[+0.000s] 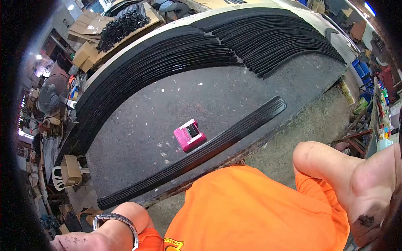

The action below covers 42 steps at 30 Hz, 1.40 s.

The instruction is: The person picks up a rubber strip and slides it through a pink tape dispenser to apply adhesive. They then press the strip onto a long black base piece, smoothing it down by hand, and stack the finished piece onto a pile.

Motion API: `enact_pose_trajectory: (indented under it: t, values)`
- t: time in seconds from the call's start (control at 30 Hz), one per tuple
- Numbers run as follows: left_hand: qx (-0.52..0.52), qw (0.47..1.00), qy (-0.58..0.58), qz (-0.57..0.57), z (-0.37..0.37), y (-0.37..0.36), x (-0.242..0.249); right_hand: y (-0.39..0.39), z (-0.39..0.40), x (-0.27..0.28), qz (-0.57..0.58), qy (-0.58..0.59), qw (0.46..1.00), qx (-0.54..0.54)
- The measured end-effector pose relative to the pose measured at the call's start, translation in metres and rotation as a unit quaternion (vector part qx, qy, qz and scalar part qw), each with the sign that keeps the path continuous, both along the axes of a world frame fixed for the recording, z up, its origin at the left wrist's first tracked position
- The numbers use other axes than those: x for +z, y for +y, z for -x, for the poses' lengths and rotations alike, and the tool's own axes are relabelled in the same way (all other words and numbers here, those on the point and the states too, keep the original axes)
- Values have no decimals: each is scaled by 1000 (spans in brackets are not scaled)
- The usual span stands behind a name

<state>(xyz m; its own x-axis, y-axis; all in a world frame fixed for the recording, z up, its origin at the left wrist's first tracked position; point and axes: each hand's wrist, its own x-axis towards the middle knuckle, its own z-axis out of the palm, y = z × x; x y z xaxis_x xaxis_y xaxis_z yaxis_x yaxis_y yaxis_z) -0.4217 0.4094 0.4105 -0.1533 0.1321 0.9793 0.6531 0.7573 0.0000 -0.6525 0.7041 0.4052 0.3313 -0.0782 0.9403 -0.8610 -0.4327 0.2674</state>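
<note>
My left hand (pixel 77 242) shows only in part at the lower left corner, with a metal-banded watch on its wrist. Dark smudges mark its skin, and its fingers lie beyond the frame. At the right edge my right hand (pixel 370 205) is raised close to the camera, a black smear on it and its fingers out of sight. Between them, on the dark table (pixel 138 113), lies a bundle of long, thin black strips (pixel 209 152) along the near edge. Touching or just behind the bundle sits a small pink-and-white device (pixel 189 136) with a black middle.
Rows of long black strips (pixel 159 54) line the table's far side, with a second group (pixel 276 37) to the right. A fan (pixel 54 94) and a cardboard box (pixel 71 169) on a white chair stand left. Behind is a tangled black pile (pixel 123 31).
</note>
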Motion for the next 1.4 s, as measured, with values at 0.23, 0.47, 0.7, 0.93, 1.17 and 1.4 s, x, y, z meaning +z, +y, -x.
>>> enact_pose_trajectory:
  t: [0.23, 0.47, 0.7, 0.93, 1.17, 1.4]
  values:
    - [2, 1000, 7, 25, 1, -15, -11, 4, 24, -25, 4, -116, 992, -39]
    - [275, 911, -111, -288, -6, -35, -156, 8, 71, -160, -110, -514, 781, -336]
    - [330, 725, -497, -345, 10, 18, -343, 34, 136, -360, -291, -526, 642, -476]
    - [325, 755, -560, -103, 48, 50, -384, 24, 228, -411, -353, -350, 650, -575]
    - [353, 702, -616, -52, 57, 57, -416, 46, 236, -432, -448, -316, 623, -558]
    - [360, 722, -586, -73, 58, 58, -409, 19, 173, -400, -455, -239, 669, -537]
